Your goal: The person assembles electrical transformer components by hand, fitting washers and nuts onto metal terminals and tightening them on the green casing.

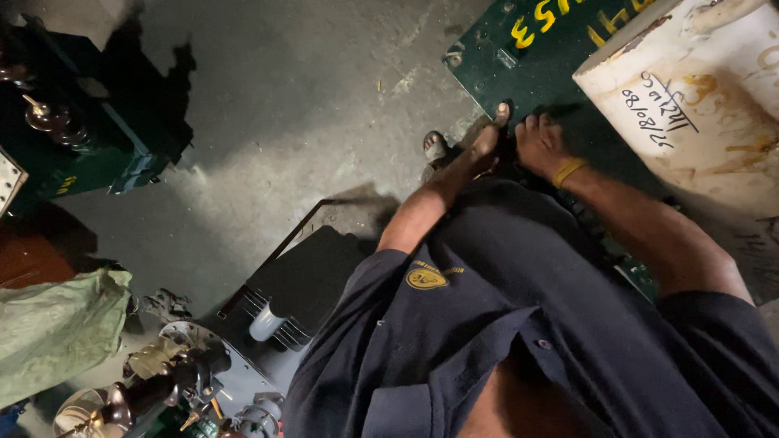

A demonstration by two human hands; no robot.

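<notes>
My left hand [488, 139] and my right hand [539, 143] are close together at the near edge of a dark green metal casing [519, 57] with yellow painted marks. The left thumb points up against the casing while the fingers curl down into shadow. My right hand, with a yellow band [568, 171] on its wrist, presses its fingers onto a dark part beside the left hand. Shadow and my navy shirt [519, 324] hide what lies under the hands. A sandalled foot [436, 147] rests on the floor just left of my left hand.
A stained white block [690, 89] with handwritten marks leans at the upper right. A green tank with brown insulators [57, 122] stands at the left. A green sack [57, 332], a black finned box [308, 276] and loose insulator parts [162, 381] crowd the lower left on the concrete floor [308, 97].
</notes>
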